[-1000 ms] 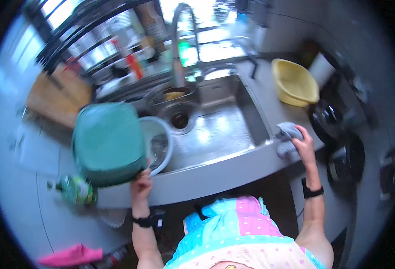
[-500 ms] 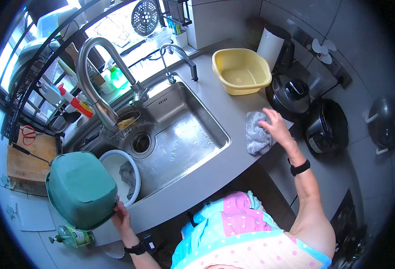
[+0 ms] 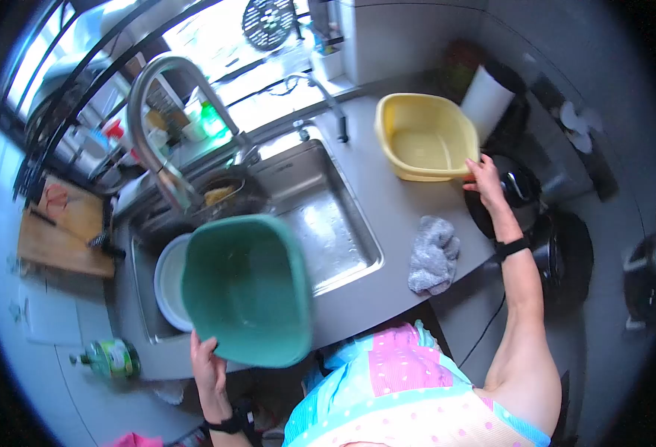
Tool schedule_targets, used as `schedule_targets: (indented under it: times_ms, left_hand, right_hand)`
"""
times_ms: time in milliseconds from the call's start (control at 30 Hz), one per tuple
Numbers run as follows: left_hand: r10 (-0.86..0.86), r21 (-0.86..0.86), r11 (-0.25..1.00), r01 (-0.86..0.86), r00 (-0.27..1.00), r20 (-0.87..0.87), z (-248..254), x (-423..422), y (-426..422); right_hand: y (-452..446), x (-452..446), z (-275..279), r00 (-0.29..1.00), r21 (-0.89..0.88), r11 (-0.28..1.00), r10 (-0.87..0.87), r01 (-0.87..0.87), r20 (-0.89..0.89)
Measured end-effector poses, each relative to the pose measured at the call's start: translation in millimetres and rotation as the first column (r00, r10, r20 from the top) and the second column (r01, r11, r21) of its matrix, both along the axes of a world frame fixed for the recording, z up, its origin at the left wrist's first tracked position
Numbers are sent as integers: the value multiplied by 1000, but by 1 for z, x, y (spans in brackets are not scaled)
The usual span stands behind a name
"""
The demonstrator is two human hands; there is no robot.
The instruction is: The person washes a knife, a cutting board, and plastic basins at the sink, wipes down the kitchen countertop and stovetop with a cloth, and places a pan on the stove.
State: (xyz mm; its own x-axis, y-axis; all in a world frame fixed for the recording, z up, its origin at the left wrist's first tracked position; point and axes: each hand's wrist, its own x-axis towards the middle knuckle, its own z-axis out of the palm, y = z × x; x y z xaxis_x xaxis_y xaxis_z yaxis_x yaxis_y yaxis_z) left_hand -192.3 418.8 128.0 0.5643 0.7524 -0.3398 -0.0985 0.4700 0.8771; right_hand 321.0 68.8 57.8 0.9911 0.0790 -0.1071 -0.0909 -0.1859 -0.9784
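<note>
Two bare hands, well apart. Left hand [image 3: 207,363] clamped on the near-left rim of a deep green plastic basin [image 3: 247,287], fingers closed at the edge. Green basin is up off the worktop, inside facing the camera, over the near-left part of a rectangular stainless steel sink [image 3: 326,216] and the grey counter's [image 3: 376,294] front edge.

Right hand [image 3: 486,184] reaches across the counter, fingertips touching the near-right rim corner of a pale yellow plastic basin [image 3: 426,141]; cannot tell if the grip is closed. Yellow basin is right of the sink, open side up; inside looks plain yellow.

Crumpled grey cloth [image 3: 434,255] lies on the counter between the sink and the right forearm, touched by neither hand. White round basin [image 3: 170,277] sits in the sink's left end, partly hidden by the green basin. Curved metal faucet [image 3: 141,127] arches over the sink. Wooden cutting board [image 3: 67,235] at far left, green-tinted plastic bottle [image 3: 113,359] lower left. Black rounded pot [image 3: 520,179] just beyond the right hand, blurred. Dark band on each wrist.
</note>
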Motion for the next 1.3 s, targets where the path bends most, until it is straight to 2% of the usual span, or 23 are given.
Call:
schedule_targets:
  times_ms: [100,167,300,400,500,633,733,867,1000,1100,1133,1300]
  left_hand:
    - [-59,40,997,61,997,-54,12,30,-11]
    - [-74,8,997,75,995,-62,13,45,-13]
    - [-109,22,994,110,994,-26,13,71,-13]
    - [-121,8,993,121,993,-12,13,87,-14]
    - [-167,9,986,167,985,-35,13,101,-13]
    - [-241,-15,970,241,967,-81,18,119,-13]
    - [-304,-15,953,303,952,-39,21,136,-13]
    - [-378,-9,926,378,926,-1,23,148,-14]
    - [-404,-37,912,409,910,97,27,153,-17]
    - [-433,-94,891,445,893,125,30,154,-23]
    - [-435,-91,890,447,891,126,31,155,-24]
    - [-459,-60,883,466,883,95,33,174,-24]
  right_hand:
    - [-11,26,-20,989,213,968,143,-130,-46]
    - [-15,35,-29,980,268,947,194,-175,-43]
    - [-12,19,-12,988,326,936,149,-131,-31]
    - [-14,4,-2,990,449,890,123,-80,-66]
    - [-8,-16,33,956,472,853,287,-224,-65]
    - [41,-66,104,917,492,798,398,-348,2]
    - [62,-73,120,853,419,750,502,-511,142]
    - [80,-86,140,756,186,748,559,-637,341]
    - [95,-103,144,702,-107,769,624,-631,342]
    - [96,-101,143,743,30,760,624,-649,242]
    - [95,-97,140,741,-6,771,614,-637,272]
    - [82,-89,134,789,82,793,579,-604,208]
